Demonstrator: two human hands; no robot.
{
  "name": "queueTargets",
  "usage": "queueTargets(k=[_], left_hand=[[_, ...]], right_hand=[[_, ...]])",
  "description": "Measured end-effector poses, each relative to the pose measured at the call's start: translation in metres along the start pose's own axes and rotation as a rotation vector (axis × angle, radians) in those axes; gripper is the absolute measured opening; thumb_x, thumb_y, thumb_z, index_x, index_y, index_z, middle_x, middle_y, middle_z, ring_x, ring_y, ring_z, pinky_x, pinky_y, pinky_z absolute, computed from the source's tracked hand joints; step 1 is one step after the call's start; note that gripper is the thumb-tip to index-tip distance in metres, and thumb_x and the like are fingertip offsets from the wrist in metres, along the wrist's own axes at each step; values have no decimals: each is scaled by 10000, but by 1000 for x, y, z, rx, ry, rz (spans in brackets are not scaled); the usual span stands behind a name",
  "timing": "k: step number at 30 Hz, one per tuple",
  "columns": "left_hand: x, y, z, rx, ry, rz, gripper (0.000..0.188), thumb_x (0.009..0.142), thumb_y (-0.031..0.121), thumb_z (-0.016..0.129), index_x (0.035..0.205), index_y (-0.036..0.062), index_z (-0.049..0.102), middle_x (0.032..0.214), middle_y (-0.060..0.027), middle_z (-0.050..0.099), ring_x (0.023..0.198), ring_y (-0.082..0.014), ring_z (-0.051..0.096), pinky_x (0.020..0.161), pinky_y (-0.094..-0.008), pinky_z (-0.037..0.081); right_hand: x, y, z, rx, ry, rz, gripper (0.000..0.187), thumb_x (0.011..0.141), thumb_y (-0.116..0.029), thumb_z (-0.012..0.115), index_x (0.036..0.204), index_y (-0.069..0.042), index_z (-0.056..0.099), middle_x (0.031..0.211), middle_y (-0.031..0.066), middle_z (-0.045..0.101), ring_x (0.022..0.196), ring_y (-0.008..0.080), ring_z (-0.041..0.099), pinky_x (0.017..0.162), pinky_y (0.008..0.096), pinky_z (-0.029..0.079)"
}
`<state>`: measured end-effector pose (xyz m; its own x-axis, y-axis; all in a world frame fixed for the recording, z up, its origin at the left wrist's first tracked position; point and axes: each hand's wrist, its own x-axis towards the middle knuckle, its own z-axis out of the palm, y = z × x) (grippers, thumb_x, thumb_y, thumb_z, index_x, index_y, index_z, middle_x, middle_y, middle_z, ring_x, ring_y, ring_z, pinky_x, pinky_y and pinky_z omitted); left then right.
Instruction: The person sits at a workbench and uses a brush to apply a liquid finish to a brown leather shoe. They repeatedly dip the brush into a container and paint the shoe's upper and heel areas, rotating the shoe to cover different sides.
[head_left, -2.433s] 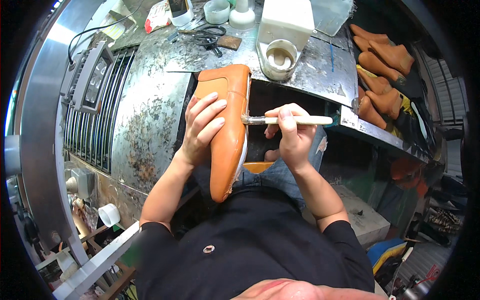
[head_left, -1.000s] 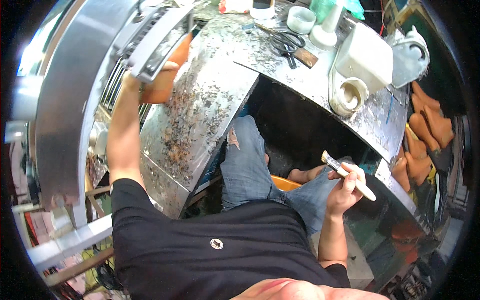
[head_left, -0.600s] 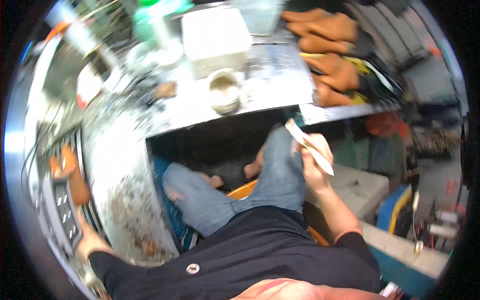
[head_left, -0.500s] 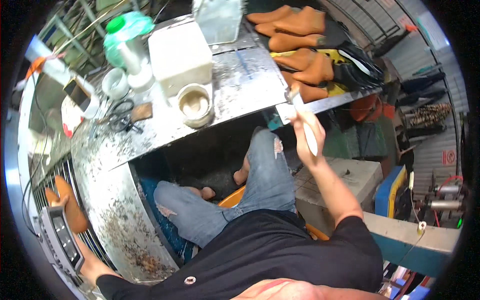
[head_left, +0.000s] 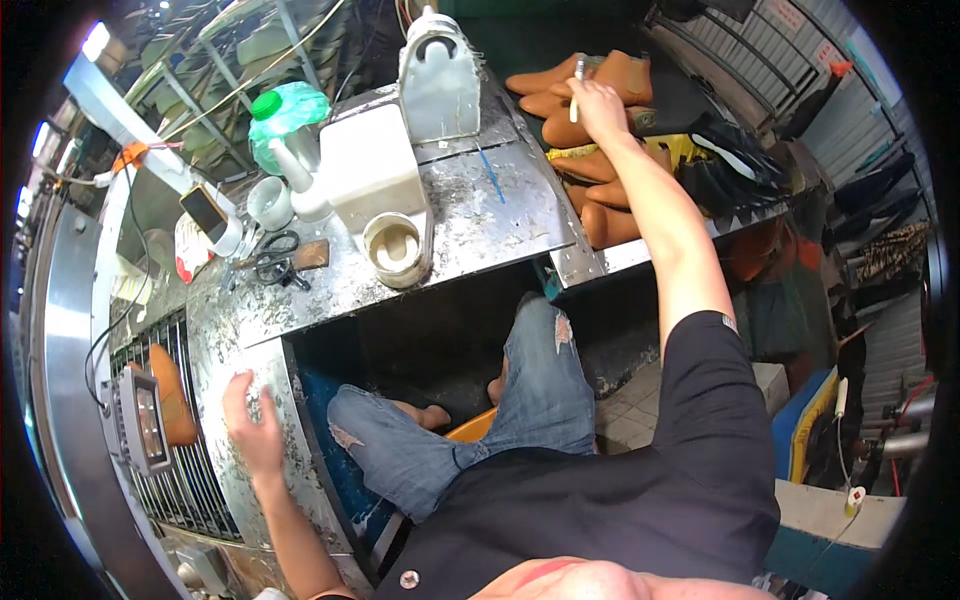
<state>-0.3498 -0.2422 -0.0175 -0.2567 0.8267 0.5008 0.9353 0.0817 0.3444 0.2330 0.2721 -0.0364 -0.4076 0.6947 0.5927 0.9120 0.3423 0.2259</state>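
My right hand is stretched out over the tan ankle-high shoe uppers at the far right, closed around a brush with a pale handle. Whether its fingers also touch a tan shoe upper beneath, I cannot tell. My left hand hovers over the stained metal bench at the left, fingers apart, with nothing in it. Beside it, another tan shoe upper rests on the wire rack, partly hidden by a lamp.
On the bench stand a pot of pale paste, a white container, a squeeze bottle and a cup. Scissors and a phone are at the left. Black shoes sit beside the tan ones.
My left hand has come away from the tan shoe upper on the rack, toward the bench. My right hand has carried the brush forward to the far shoe uppers. The view has shifted.
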Motion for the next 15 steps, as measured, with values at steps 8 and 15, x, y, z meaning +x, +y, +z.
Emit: queueTargets(k=[8,15], left_hand=[[-6,144,32,-573,-213,196,328,891,-9,745,1219,8,732,1247,-165,741,1290,-377,649,1113,-469,485],[45,200,89,-1117,-412,326,920,819,315,914,1564,8,470,1625,-159,486,1543,-305,392,1277,-440,285]], right_hand=[[-48,-8,-206,578,427,99,464,1006,-169,753,1429,-78,585,1245,176,734,1128,270,725,969,404,554],[-121,-105,-268,1827,-136,86,597,1023,-261,686,1493,32,463,1417,171,599,1279,253,619,1121,408,489]])
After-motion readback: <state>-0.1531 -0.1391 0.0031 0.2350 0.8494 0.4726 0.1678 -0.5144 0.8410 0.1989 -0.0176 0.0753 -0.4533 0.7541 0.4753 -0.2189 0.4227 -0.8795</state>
